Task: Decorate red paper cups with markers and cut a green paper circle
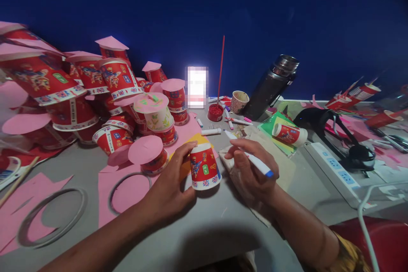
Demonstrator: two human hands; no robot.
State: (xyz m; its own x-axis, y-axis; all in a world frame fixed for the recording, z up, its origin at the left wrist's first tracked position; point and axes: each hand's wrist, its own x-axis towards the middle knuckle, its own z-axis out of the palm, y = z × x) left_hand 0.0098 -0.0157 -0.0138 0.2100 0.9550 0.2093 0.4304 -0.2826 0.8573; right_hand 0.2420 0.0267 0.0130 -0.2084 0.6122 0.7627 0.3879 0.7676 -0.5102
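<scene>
Fingers of my left hand [175,178] wrap the side of a red paper cup [204,168] printed with figures and flowers. The cup is upside down, its floral rim low and its white base up. My right hand [255,165] grips a white marker pen [259,163] with a blue end pointing down to the right; the other end points up toward the left, apart from the cup. A crumpled pale cloth [236,182] lies under my right hand. Just left of my left hand stands a red cup topped by a pink paper disc [145,150].
Stacked red cups with pink discs [73,114] fill the left side. Grey rings [51,216] lie on pink paper. Behind are a red pot [215,112] with a stick, loose markers [211,131] and a black flask [269,87]. A power strip [333,170] sits right.
</scene>
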